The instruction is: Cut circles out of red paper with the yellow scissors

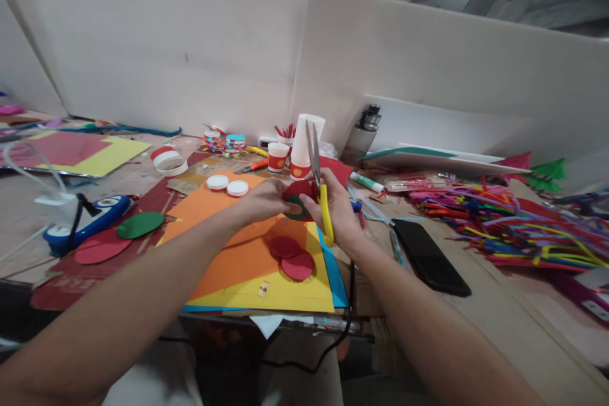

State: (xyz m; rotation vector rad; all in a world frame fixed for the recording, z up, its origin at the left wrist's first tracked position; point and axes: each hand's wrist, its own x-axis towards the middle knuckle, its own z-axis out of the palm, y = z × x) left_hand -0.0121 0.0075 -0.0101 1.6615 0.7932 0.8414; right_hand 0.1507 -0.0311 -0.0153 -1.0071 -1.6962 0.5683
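Yellow-handled scissors (325, 204) gripped in right hand (341, 209), blades (314, 153) up; left hand (266, 200) closed on red-and-green paper (299, 200) above orange sheet (257, 247). Risk: regripping with 2 hands this close could swing a blade into the left.

L arm (157, 276) and R arm (442, 330) are both bare, reaching fwd from the btm corners & angling in twd the middle. L hand (266, 198) is in a grip, L thumb (291, 208) pointing right. R hand (339, 209) grips too, R thumb (310, 208) slanting up-left. Hands r v close, can't tell if touching tho.
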